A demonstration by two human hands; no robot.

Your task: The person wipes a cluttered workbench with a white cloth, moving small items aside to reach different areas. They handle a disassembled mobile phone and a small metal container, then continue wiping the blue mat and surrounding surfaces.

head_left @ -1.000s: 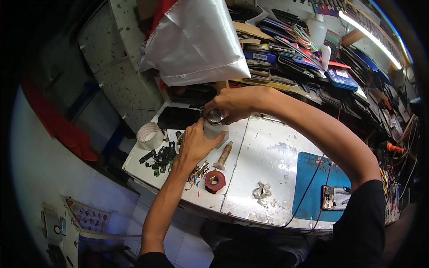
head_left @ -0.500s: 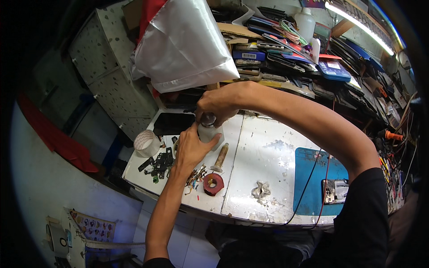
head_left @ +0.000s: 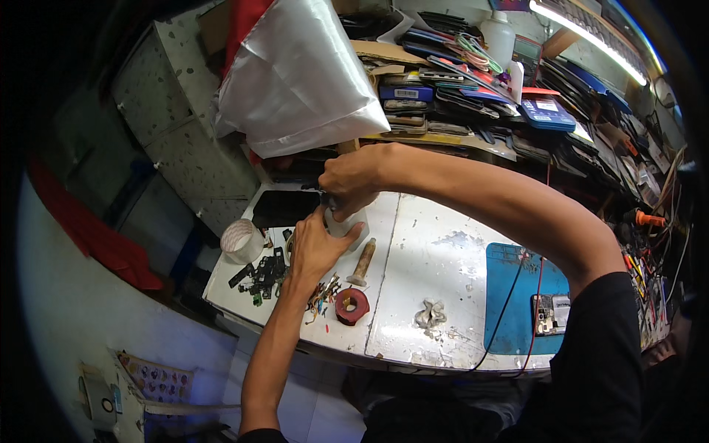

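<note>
At the back left of the white table, my left hand (head_left: 319, 244) is wrapped round a translucent whitish bottle (head_left: 357, 221), thumb along its near side. Over the bottle's top, my right hand (head_left: 353, 177) has its fingers closed on the cap, which is mostly hidden beneath them. Just to the bottle's right lies a worn cylindrical tool with a flared end (head_left: 362, 263). A dark red tape roll (head_left: 352, 306) sits nearer the front edge, beside a scatter of small flex cables (head_left: 320, 297). Small black parts (head_left: 263, 276) lie left of my left wrist.
A white tape roll (head_left: 242, 241) and a black flat panel (head_left: 286, 209) are at the left. A crumpled tissue (head_left: 430, 314) lies mid-table. Further right, a blue mat (head_left: 505, 303) bears an opened phone (head_left: 550, 314), with thin cables across it. Stacked phones and boxes (head_left: 443, 103) line the back.
My right hand has come down over the bottle's cap, covering the shiny top that showed before. My left hand keeps its place on the bottle. The view has shifted slightly.
</note>
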